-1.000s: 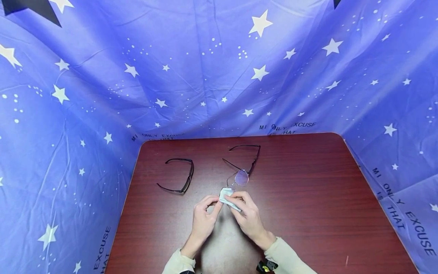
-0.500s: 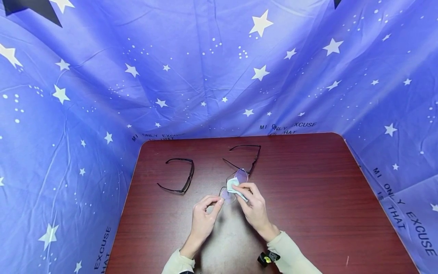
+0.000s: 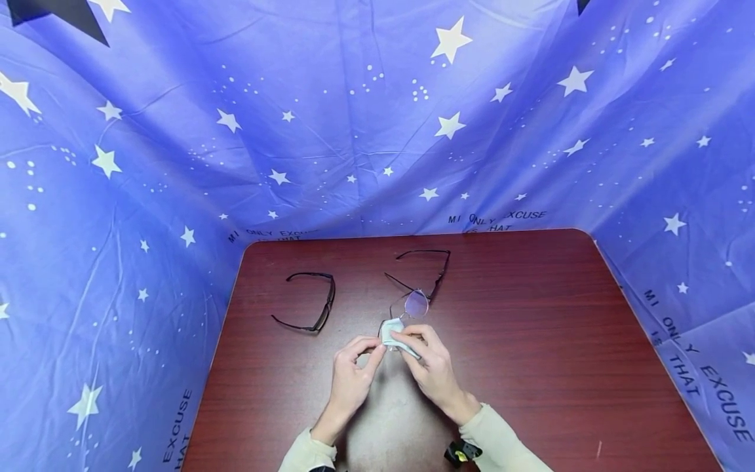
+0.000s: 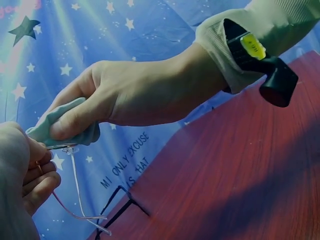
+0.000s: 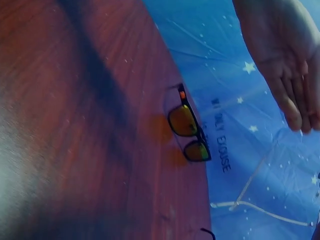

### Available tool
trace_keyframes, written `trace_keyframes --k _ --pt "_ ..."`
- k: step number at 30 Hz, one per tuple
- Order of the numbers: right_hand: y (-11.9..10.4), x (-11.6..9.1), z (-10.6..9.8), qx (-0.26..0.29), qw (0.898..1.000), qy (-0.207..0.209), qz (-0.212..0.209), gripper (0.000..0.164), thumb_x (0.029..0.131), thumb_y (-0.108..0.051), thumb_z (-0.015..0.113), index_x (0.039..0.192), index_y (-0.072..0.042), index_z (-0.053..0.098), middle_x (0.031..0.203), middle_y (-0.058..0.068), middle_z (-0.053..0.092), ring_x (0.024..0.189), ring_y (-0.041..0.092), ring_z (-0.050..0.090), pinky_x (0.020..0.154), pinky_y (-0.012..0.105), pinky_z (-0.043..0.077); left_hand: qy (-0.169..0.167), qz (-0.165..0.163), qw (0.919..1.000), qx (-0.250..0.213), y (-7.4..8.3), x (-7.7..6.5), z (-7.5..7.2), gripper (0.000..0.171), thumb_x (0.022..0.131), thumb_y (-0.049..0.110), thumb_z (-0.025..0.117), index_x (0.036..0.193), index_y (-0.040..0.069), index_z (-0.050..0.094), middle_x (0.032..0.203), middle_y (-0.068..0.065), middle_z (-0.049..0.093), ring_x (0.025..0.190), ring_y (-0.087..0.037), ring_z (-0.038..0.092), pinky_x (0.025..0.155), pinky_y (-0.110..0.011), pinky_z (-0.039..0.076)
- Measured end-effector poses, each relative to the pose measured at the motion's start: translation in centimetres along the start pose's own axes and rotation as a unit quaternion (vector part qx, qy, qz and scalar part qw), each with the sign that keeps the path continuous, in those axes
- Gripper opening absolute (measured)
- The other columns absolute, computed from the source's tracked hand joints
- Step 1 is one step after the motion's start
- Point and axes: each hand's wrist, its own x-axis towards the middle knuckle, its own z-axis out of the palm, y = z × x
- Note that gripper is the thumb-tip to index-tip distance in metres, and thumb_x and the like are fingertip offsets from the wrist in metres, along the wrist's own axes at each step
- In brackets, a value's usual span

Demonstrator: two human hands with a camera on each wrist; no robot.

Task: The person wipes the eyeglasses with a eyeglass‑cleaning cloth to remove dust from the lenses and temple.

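Note:
Thin-framed eyeglasses (image 3: pixel 416 303) with faintly purple lenses are held above the table. My left hand (image 3: pixel 350 373) pinches them at the near end of the frame. With thumb and fingers, my right hand (image 3: pixel 435 367) grips a pale blue-green cloth (image 3: pixel 392 332) against the near lens, which is mostly covered; the far lens is bare. The left wrist view shows the right thumb pressing the cloth (image 4: pixel 75 122) at the frame, with the thin temples hanging below. In the right wrist view the left hand (image 5: pixel 287 60) is partly cut off, and the cloth is out of sight.
Black sunglasses (image 3: pixel 324 305) with unfolded temples lie on the wooden table (image 3: pixel 531 341) to the left. A second dark pair (image 3: pixel 439 275) lies at the back, just beyond the held glasses. Star-patterned cloth (image 3: pixel 354 131) hangs around the table's back and sides.
My right hand moved the cloth off the near lens, up and right towards the far lens, then back down onto the near lens. The left hand has stayed in place with the eyeglasses.

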Motion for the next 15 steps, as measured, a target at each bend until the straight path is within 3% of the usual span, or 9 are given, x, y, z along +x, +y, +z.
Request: trace_keyframes --k 7,11,15 --pt "0.85 0.66 -0.46 -0.009 0.998 0.027 0.047 0.04 0.079 0.017 0.073 0.115 0.0 0.075 0.107 0.014 0.064 0.087 0.018 0.062 0.079 0.015 0.049 -0.01 0.006 0.9999 -0.003 0.07 -0.06 0.04 0.006 0.093 0.006 0.074 0.094 0.009 0.079 0.089 -0.008 0.077 0.08 -0.012 0.072 0.075 -0.023 0.058" --pt "0.55 0.42 -0.42 -0.003 0.999 0.014 0.043 0.039 0.08 0.015 0.072 0.116 0.0 0.075 0.108 0.013 0.064 0.089 0.019 0.062 0.08 0.016 0.049 -0.008 0.009 0.9999 -0.002 0.17 -0.1 0.09 0.006 0.093 0.005 0.074 0.094 0.009 0.079 0.089 -0.008 0.077 0.08 -0.013 0.072 0.075 -0.024 0.058" --pt "-0.03 0.01 -0.12 0.004 1.0 -0.009 0.013 0.035 0.083 0.01 0.07 0.117 0.0 0.074 0.108 0.012 0.065 0.092 0.02 0.06 0.08 0.021 0.049 -0.005 0.005 1.0 0.004 0.24 -0.14 0.12 0.009 0.091 0.002 0.075 0.094 0.009 0.079 0.091 -0.004 0.077 0.081 -0.015 0.072 0.075 -0.027 0.059"
